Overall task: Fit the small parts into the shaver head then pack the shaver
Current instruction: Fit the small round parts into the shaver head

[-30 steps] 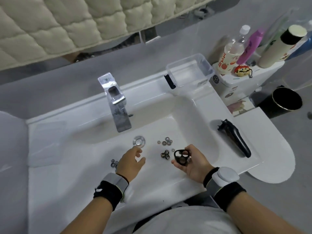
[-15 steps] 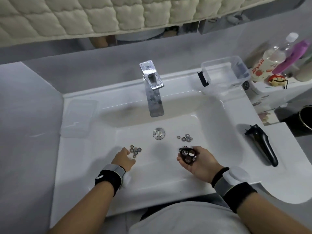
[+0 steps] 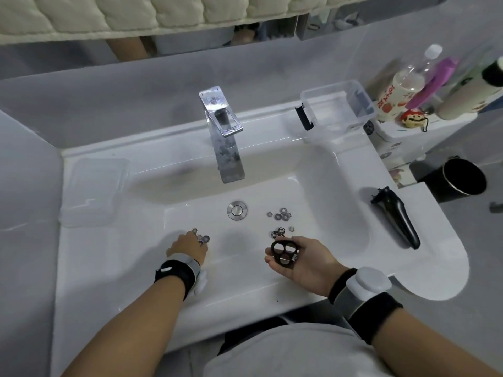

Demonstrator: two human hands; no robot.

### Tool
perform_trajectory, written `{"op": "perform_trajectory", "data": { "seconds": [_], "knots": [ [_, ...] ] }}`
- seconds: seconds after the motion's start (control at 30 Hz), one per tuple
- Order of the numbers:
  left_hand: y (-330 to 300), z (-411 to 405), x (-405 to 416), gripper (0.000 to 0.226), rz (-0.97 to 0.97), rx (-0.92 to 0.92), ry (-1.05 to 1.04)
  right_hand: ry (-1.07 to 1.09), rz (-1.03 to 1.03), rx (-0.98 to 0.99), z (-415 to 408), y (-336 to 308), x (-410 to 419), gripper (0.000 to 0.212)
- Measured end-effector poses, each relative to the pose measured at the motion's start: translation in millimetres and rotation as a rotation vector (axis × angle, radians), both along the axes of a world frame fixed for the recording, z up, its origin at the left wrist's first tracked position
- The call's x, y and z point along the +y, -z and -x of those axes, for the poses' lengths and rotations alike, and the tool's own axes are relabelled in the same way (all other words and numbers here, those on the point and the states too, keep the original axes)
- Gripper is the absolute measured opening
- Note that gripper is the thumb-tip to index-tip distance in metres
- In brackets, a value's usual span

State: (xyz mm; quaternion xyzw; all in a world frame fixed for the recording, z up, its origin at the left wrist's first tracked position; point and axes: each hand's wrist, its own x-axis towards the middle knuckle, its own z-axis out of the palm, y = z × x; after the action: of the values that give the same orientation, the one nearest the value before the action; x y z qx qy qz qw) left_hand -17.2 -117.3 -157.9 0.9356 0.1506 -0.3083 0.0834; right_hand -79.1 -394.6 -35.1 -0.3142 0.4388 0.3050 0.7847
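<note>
Right hand [image 3: 304,261], lower centre-right, palm up and fingers loosely curled, cradling the black three-holed shaver head frame [image 3: 284,253]. Left hand [image 3: 187,247], lower centre-left, knuckles up, fingertips down on a small cluster of metal parts [image 3: 201,236] on the white sink [image 3: 109,268]; grip on any of them hidden. More small rings [image 3: 280,214] right of the drain [image 3: 237,210]; black shaver body [image 3: 397,216] at the right edge of the basin.

Basin floor [image 3: 152,268] open between the hands. Faucet [image 3: 226,148] overhangs the back; drain plug [image 3: 237,210] and loose rings [image 3: 280,214] clutter centre-right. Shaver body [image 3: 397,219] occupies the right ledge.
</note>
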Motion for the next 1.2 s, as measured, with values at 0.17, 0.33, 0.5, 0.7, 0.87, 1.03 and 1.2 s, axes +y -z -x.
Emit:
{"op": "perform_trajectory", "data": {
  "seconds": [0.17, 0.33, 0.5, 0.7, 0.87, 1.03, 1.2],
  "knots": [
    [-6.4, -0.2, -1.8, 0.032, -0.050, 0.027, 0.060, -0.004, -0.011, -0.003, 0.8, -0.6, -2.8, 0.023],
    [-36.0, 4.2, -8.0, 0.033, -0.011, -0.131, -0.015, -0.024, -0.036, -0.009, -1.9, -2.2, -3.7, 0.024],
    [-93.8, 28.2, -54.7, 0.023, 0.303, -0.411, 0.094, -0.052, -0.037, -0.011, -8.7, -6.7, -0.1, 0.025],
    [-137.0, 49.4, -95.2, 0.023, 0.418, -0.456, 0.348, -0.105, -0.063, -0.026, -13.7, -11.6, 12.2, 0.036],
    [-139.7, 49.0, -99.7, 0.026, 0.344, -0.476, 0.409, -0.211, -0.081, -0.057, -16.2, -16.2, 17.6, 0.047],
    [-135.5, 49.9, -96.8, 0.033, 0.530, -0.368, 0.181, -0.239, -0.022, -0.058, -17.1, -15.5, 18.9, 0.044],
    [-126.7, 46.4, -92.9, 0.013, 0.693, -0.299, -0.041, -0.300, 0.042, -0.080, -19.6, -19.2, 22.6, 0.046]
  ]
}}
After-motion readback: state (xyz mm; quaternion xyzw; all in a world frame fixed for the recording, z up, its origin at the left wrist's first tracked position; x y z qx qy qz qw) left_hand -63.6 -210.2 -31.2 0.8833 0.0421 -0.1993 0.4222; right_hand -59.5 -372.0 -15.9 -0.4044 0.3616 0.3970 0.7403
